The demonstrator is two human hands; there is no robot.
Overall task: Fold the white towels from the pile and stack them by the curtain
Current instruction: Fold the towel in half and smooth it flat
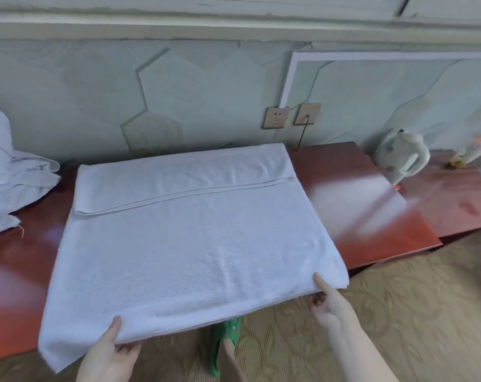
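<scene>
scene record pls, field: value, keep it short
surface: red-brown table against a pale green wall
towel: white towel spread flat, far edge folded over, near edge hanging off the table
left hand: pinching the near left edge of the towel
right hand: pinching the near right corner
pile: unfolded white towels at far left
other: white kettle at right, wall sockets behind

one spread towel (189,238), one towel pile (10,175), two sockets (277,117), one kettle (401,155)
</scene>
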